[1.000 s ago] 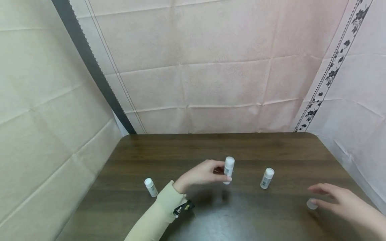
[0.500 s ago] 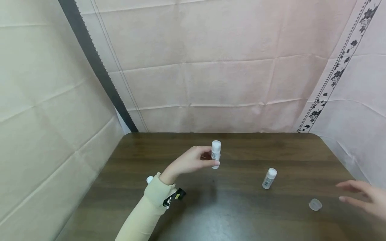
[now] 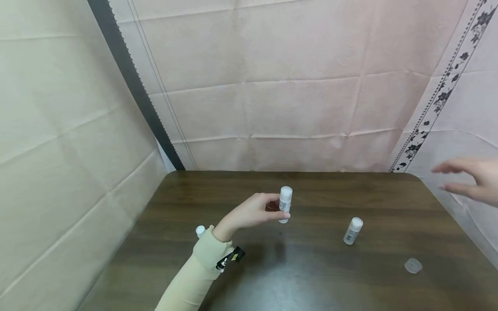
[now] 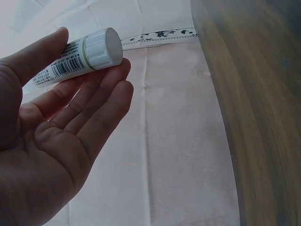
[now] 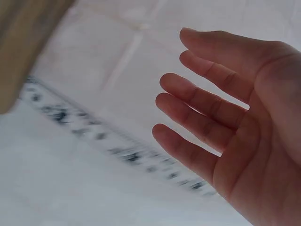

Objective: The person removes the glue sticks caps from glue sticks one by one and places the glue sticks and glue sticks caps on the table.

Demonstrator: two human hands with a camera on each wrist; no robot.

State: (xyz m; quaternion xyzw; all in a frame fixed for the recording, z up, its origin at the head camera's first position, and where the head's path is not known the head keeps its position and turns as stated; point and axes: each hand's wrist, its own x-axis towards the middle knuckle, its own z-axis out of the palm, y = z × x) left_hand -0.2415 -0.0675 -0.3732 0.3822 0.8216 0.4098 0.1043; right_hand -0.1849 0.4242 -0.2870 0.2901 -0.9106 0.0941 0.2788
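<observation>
Above the brown wooden tabletop [image 3: 311, 280], the left hand [image 3: 253, 211] is clamped on a white, labelled plastic cylinder [image 3: 285, 197]. At the tabletop's right side hangs the right hand [image 3: 476, 179], thumb and fingers apart. A second white, labelled cylinder [image 3: 352, 231] stands right of the tabletop's centre; a translucent round cap [image 3: 413, 265] lies nearer its right edge.

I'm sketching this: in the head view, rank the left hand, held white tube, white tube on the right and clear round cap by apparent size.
1. Left hand
2. Held white tube and white tube on the right: alike; nearness makes ranking unsure
3. Clear round cap
</observation>
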